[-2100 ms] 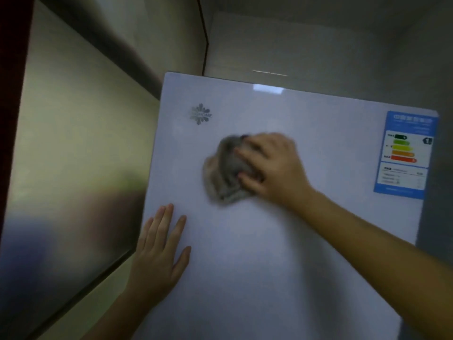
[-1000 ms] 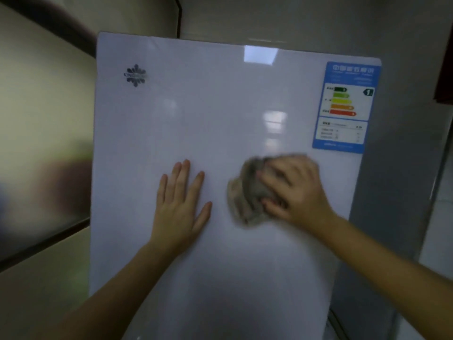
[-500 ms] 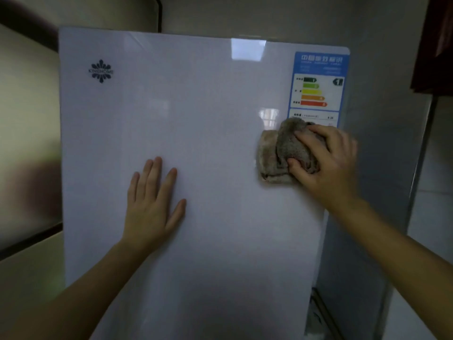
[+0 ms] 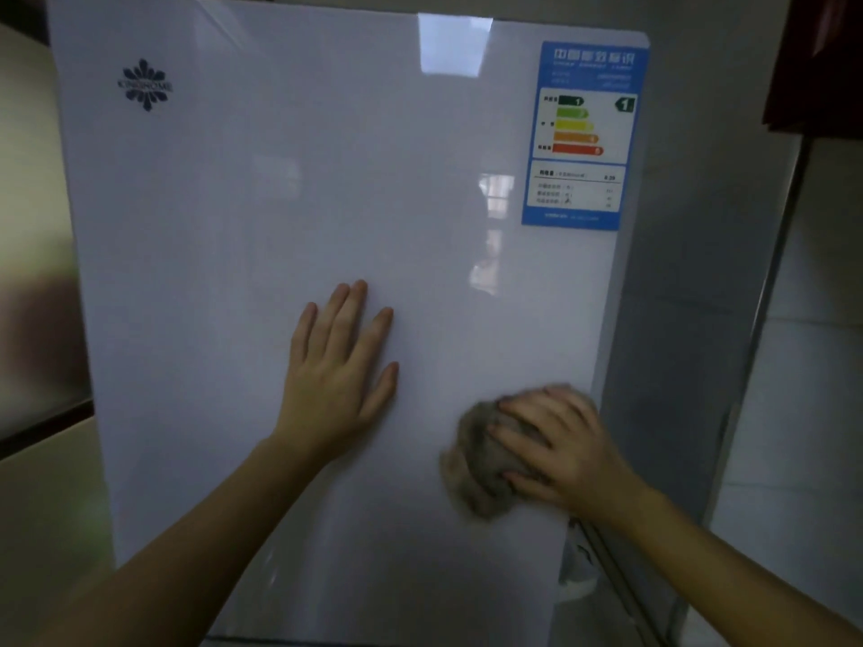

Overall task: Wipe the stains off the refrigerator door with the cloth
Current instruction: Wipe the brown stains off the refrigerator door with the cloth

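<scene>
A glossy white refrigerator door (image 4: 261,226) fills most of the view. My right hand (image 4: 560,450) grips a bunched grey-brown cloth (image 4: 481,478) and presses it against the door near its lower right edge; the cloth looks motion-blurred. My left hand (image 4: 341,371) lies flat on the door's middle, fingers spread, holding nothing. No stains are visible on the door in this dim light.
A blue energy label (image 4: 583,137) sits at the door's upper right and a dark flower logo (image 4: 145,85) at its upper left. The grey fridge side (image 4: 691,273) is to the right, a dark red cabinet (image 4: 822,63) above it, and a reflective panel (image 4: 32,254) to the left.
My right hand has swept the cloth from just below the energy label down to the door's lower right. My left hand stays flat on the door. The view has moved closer.
</scene>
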`<control>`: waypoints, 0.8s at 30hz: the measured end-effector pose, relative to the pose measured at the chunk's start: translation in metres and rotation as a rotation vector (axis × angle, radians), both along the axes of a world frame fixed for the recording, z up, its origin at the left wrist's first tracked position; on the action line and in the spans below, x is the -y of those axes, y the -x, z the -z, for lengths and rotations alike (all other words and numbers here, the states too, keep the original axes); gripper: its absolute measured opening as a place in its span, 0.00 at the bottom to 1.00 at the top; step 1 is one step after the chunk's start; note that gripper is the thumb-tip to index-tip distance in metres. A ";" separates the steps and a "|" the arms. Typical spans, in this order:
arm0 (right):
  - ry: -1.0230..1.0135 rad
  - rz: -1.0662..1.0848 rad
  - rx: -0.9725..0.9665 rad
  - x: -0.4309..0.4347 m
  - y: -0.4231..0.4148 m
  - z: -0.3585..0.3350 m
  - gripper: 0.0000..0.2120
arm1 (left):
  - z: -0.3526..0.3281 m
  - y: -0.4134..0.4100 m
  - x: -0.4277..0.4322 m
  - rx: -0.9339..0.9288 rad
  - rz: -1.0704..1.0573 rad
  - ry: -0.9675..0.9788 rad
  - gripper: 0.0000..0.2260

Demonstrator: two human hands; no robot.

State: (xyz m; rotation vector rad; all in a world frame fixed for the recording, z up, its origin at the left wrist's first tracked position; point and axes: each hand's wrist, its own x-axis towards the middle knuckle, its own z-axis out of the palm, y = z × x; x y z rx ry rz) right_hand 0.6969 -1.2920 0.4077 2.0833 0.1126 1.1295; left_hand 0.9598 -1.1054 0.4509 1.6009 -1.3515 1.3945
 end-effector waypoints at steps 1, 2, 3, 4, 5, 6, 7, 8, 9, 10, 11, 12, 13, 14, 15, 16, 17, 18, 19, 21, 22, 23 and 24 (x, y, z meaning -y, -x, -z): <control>-0.010 -0.003 0.043 0.002 0.000 -0.021 0.26 | 0.001 -0.001 0.002 0.004 0.005 0.005 0.26; -0.029 -0.004 0.108 0.003 0.000 -0.046 0.26 | 0.001 -0.002 0.003 0.012 0.007 0.010 0.26; -0.060 -0.006 0.188 0.004 0.000 -0.074 0.27 | 0.002 -0.003 0.004 0.020 0.006 0.015 0.26; -0.100 -0.004 0.268 0.003 0.000 -0.103 0.27 | 0.002 -0.004 0.004 0.029 0.002 0.019 0.26; -0.138 0.001 0.340 0.002 -0.001 -0.130 0.27 | 0.003 -0.005 0.005 0.038 0.000 0.022 0.26; -0.166 0.004 0.406 0.000 -0.002 -0.152 0.26 | 0.003 -0.006 0.005 0.045 0.000 0.025 0.26; -0.183 0.000 0.460 -0.002 -0.004 -0.166 0.25 | 0.003 -0.006 0.005 0.049 0.001 0.026 0.26; -0.195 -0.008 0.501 -0.005 -0.008 -0.171 0.24 | 0.003 -0.006 0.005 0.047 0.001 0.023 0.26; -0.206 -0.013 0.527 -0.006 -0.012 -0.167 0.24 | 0.003 -0.005 0.005 0.042 0.001 0.015 0.26; -0.215 -0.016 0.535 -0.007 -0.014 -0.157 0.24 | 0.003 -0.005 0.005 0.032 0.003 0.004 0.26; -0.221 -0.019 0.523 -0.007 -0.015 -0.139 0.24 | 0.003 -0.004 0.003 0.015 0.012 -0.003 0.27; -0.223 -0.025 0.492 -0.007 -0.015 -0.116 0.25 | 0.004 -0.005 0.001 -0.008 0.026 0.000 0.27; -0.217 -0.028 0.441 -0.006 -0.015 -0.087 0.25 | 0.006 -0.006 -0.003 -0.033 0.039 0.008 0.27; -0.202 -0.028 0.368 -0.006 -0.015 -0.053 0.24 | 0.010 -0.008 -0.009 -0.051 0.044 0.015 0.27; -0.178 -0.033 0.273 -0.007 -0.015 -0.019 0.24 | 0.016 -0.011 -0.014 -0.054 0.042 0.020 0.27; -0.149 -0.040 0.163 -0.010 -0.016 0.015 0.22 | 0.022 -0.015 -0.020 -0.047 0.035 0.021 0.26; -0.113 -0.044 0.050 -0.013 -0.019 0.047 0.21 | 0.030 -0.019 -0.026 -0.040 0.025 0.019 0.26; -0.077 -0.048 -0.045 -0.018 -0.022 0.073 0.18 | 0.037 -0.024 -0.031 -0.042 0.011 0.010 0.26; -0.052 -0.047 -0.112 -0.022 -0.026 0.091 0.16 | 0.044 -0.029 -0.036 -0.052 -0.006 -0.004 0.26; -0.026 -0.044 -0.166 -0.025 -0.032 0.097 0.15 | 0.052 -0.040 -0.045 -0.078 -0.043 -0.024 0.26; -0.021 -0.048 -0.163 -0.025 -0.035 0.088 0.15 | 0.053 -0.046 -0.048 -0.091 -0.061 -0.025 0.26; -0.019 -0.053 -0.146 -0.025 -0.038 0.072 0.16 | 0.052 -0.052 -0.052 -0.107 -0.078 -0.021 0.26; -0.019 -0.060 -0.104 -0.024 -0.042 0.050 0.17 | 0.050 -0.057 -0.055 -0.124 -0.091 -0.016 0.26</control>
